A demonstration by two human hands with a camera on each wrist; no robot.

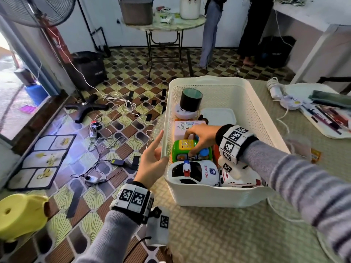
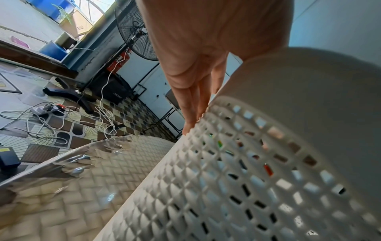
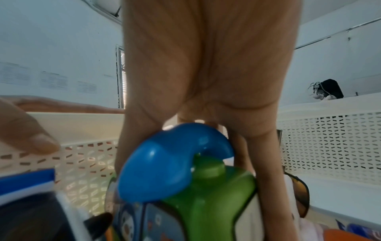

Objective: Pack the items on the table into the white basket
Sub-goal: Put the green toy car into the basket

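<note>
While gripped by right hand point(image 1: 204, 136) (inside white basket point(image 1: 266, 114)): green toy phone point(image 1: 187, 149), upright.

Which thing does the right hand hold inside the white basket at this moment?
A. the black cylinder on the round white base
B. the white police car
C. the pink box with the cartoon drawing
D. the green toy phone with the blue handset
D: the right hand curls its fingers over the green toy phone inside the white basket; the right wrist view shows its blue handset just under the palm.
</note>
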